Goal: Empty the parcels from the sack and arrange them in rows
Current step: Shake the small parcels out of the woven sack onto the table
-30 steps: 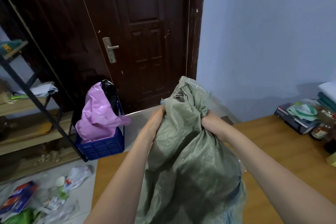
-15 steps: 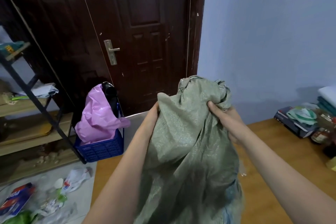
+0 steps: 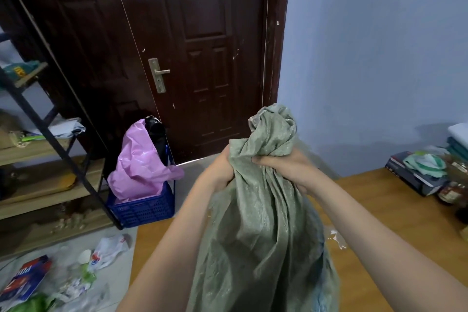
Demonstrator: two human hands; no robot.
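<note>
Sack [image 3: 263, 235] gripped at its bunched neck by both hands, left [image 3: 219, 172] and right [image 3: 286, 168], above the desk [image 3: 395, 213]; opening it likely comes next.

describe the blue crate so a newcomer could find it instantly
Start at the dark wooden door; on the floor at its lower left, beside the metal-framed shelf, sits the blue crate. It is a perforated plastic box stuffed with a crumpled pink plastic bag, the only blue container there.

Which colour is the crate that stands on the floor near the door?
Blue crate, with a pink bag inside; the head view shows it.
</note>
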